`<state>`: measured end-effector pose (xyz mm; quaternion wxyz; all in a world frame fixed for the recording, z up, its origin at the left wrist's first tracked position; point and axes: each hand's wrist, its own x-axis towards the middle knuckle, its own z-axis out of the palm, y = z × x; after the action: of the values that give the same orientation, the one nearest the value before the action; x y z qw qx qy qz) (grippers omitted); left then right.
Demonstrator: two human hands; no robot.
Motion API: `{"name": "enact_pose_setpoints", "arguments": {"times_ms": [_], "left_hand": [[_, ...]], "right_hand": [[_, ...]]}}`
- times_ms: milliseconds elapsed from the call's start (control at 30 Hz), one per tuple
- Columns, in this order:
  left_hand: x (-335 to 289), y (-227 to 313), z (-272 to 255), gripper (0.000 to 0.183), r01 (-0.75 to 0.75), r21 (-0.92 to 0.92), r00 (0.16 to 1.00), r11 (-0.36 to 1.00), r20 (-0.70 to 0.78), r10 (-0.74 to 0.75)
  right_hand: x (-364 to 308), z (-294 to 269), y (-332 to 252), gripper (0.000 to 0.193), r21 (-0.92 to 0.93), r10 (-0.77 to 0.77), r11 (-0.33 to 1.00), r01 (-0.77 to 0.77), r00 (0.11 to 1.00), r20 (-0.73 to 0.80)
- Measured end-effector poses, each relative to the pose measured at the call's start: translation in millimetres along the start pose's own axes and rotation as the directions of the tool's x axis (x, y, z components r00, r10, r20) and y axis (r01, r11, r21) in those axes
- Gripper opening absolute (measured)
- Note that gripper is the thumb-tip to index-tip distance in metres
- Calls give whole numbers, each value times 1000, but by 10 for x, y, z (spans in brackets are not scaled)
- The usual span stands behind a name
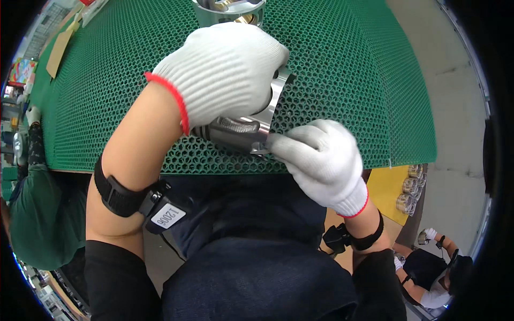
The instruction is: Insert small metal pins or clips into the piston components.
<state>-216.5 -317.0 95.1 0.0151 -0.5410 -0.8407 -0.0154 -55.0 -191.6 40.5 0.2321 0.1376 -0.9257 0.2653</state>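
A shiny metal engine piston (270, 99) lies tilted over the green mat, with a dark grey inner side facing me. My left hand (227, 72), in a white knitted glove with a red cuff, is closed over its upper part and hides much of it. At the piston's lower edge, the gloved fingers of my right hand (321, 158) are pressed together, slightly blurred. Whether they pinch the rim or some small piece there cannot be made out. Just beyond my left hand stands another piston (230, 17), cut by the top edge, with brass-coloured metal inside.
Green honeycomb matting (342, 69) covers the table. Beside it on the right, several pistons (409, 187) stand along a yellow sheet (386, 192). One person in a green shirt (45, 214) is at the left; another person (433, 273) works at the lower right.
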Motion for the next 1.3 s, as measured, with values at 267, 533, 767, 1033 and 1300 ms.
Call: {"name": "enact_pose_setpoints", "arguments": {"times_ms": [267,533,767,1033,1300], "left_hand": [[-97,37,-19,35,-42,11,995,999,-86,43],[-902,-466,382,51,-157,-671,814,725,-503,-289],[-1792,-39,976,120,-189,-907,689,376,-395,-607],[-1818,-359,822,64,161,-934,687,318,-125,-715],[-882,-534,275,46,-123,-154,839,980,-544,20]], "right_hand": [[296,-297,-190,30,-329,-168,905,269,938,304],[-411,-516,-39,16,438,298,817,-375,925,236],[-471,-21,-323,33,462,328,265,-846,529,782],[-694,66,-254,25,472,313,494,-730,656,686],[-467,-129,-252,25,605,569,287,-743,640,516]]}}
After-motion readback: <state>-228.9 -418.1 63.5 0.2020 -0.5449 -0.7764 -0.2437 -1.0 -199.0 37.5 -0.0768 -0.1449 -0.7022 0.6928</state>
